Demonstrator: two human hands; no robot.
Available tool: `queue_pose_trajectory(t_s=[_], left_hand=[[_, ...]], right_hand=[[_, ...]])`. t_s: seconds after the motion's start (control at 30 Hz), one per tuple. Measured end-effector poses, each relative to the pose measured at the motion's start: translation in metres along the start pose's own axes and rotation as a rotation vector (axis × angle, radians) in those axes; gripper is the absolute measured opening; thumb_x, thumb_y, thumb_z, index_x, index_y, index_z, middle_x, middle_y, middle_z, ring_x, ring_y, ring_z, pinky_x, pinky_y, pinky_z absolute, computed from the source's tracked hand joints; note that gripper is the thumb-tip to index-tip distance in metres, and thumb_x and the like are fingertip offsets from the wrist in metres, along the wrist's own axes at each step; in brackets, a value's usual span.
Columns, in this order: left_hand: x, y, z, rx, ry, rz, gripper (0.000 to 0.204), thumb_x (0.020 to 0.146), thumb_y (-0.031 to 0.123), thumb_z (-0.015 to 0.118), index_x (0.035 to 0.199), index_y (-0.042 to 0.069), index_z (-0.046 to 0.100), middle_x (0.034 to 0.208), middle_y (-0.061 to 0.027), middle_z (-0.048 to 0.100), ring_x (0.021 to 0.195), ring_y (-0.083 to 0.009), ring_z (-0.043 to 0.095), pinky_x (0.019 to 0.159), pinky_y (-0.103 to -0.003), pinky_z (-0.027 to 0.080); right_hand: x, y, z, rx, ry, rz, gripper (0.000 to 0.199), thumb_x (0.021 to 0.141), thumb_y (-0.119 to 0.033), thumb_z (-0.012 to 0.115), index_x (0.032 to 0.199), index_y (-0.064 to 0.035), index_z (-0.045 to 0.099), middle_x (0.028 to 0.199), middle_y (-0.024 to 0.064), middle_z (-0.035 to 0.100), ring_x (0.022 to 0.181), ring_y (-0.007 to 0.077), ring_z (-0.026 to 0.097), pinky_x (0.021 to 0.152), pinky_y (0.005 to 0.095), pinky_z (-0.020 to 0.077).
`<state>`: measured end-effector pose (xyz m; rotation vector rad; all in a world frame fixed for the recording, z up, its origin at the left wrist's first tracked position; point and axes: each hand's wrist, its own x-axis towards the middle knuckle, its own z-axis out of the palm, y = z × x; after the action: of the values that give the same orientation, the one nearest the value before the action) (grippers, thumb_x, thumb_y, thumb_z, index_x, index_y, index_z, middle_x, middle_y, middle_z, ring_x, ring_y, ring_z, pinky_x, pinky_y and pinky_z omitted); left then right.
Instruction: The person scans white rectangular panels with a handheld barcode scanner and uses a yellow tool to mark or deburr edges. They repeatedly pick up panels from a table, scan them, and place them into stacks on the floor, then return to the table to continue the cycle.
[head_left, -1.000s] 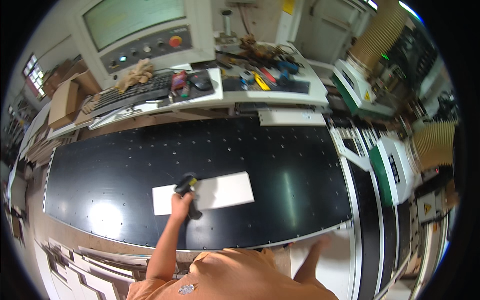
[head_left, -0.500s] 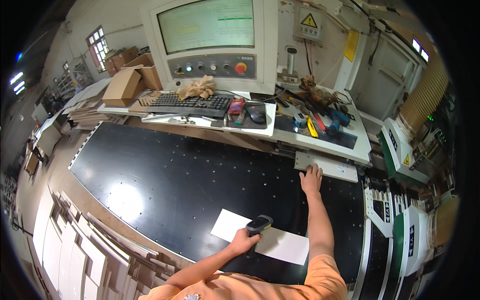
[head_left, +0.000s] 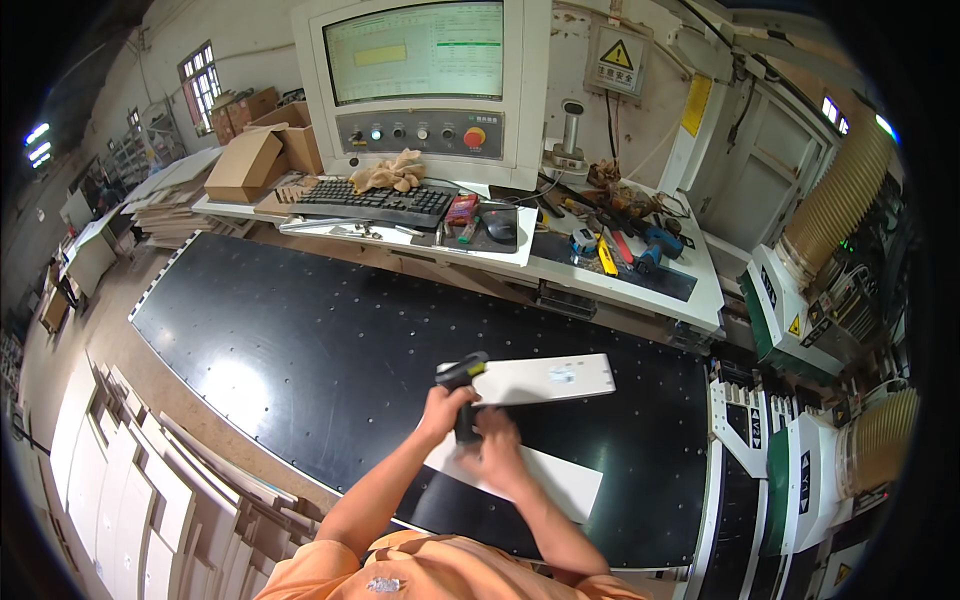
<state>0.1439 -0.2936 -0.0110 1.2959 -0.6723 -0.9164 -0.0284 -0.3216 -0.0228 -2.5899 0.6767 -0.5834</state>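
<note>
My left hand [head_left: 438, 412] is closed round the handle of a black handheld barcode scanner [head_left: 463, 372] with a yellow-green accent. Its head overlaps the left end of a white panel [head_left: 545, 380], which carries a small label and lies slantwise on the black table. Nearer to me, a second white panel [head_left: 565, 485] rests flat. Over that panel's left part, just right of the scanner handle, is my right hand [head_left: 494, 452]. Motion smears its fingers, so their grip cannot be made out.
The black table [head_left: 300, 330] is dotted with small holes. Beyond it stand a control cabinet with a screen [head_left: 415, 55], a keyboard [head_left: 375, 203], gloves [head_left: 390, 172] and scattered tools [head_left: 620, 250]. Stacked panels [head_left: 130, 480] lean at the left. Machine heads with hoses [head_left: 840, 220] flank the right.
The labelled panel has come from the table's far right edge to the middle, by the scanner. My right hand has drawn back toward me. My left hand has shifted up and left with the scanner.
</note>
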Motion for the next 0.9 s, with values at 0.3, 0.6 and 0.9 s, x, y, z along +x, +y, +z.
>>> queue_pose_trajectory(t_s=[0.3, 0.6, 0.9], left_hand=[[0.003, -0.019, -0.08, 0.263, 0.347, -0.019, 0.027, 0.082, 0.021, 0.066, 0.084, -0.005, 0.071, 0.07, -0.0039, 0.064, 0.064, -0.0113, 0.057, 0.059, -0.029, 0.044], [0.004, -0.019, -0.085, 0.269, 0.34, 0.042, 0.025, 0.084, 0.021, 0.065, 0.083, -0.003, 0.069, 0.073, -0.0035, 0.064, 0.065, -0.0119, 0.058, 0.061, -0.028, 0.045], [0.003, -0.021, -0.088, 0.269, 0.348, 0.046, 0.025, 0.084, 0.019, 0.063, 0.087, -0.005, 0.069, 0.075, -0.0065, 0.066, 0.071, -0.0148, 0.06, 0.067, -0.03, 0.047]], right_hand=[[-0.07, 0.014, -0.046, -0.155, -0.261, -0.458, 0.069, 0.087, -0.049, 0.066, 0.134, -0.0003, 0.056, 0.151, 0.0126, 0.044, 0.142, 0.0317, 0.036, 0.116, 0.0466, 0.0317], [-0.074, 0.068, -0.085, -0.469, -0.132, 0.209, 0.055, 0.088, -0.034, 0.071, 0.129, -0.0013, 0.057, 0.112, 0.0167, 0.056, 0.109, 0.032, 0.052, 0.098, 0.0474, 0.0408], [-0.086, 0.05, -0.07, -0.357, 0.121, 0.688, 0.089, 0.077, -0.052, 0.079, 0.144, -0.0056, 0.044, 0.135, 0.0325, 0.041, 0.133, 0.0489, 0.035, 0.109, 0.0576, 0.0308]])
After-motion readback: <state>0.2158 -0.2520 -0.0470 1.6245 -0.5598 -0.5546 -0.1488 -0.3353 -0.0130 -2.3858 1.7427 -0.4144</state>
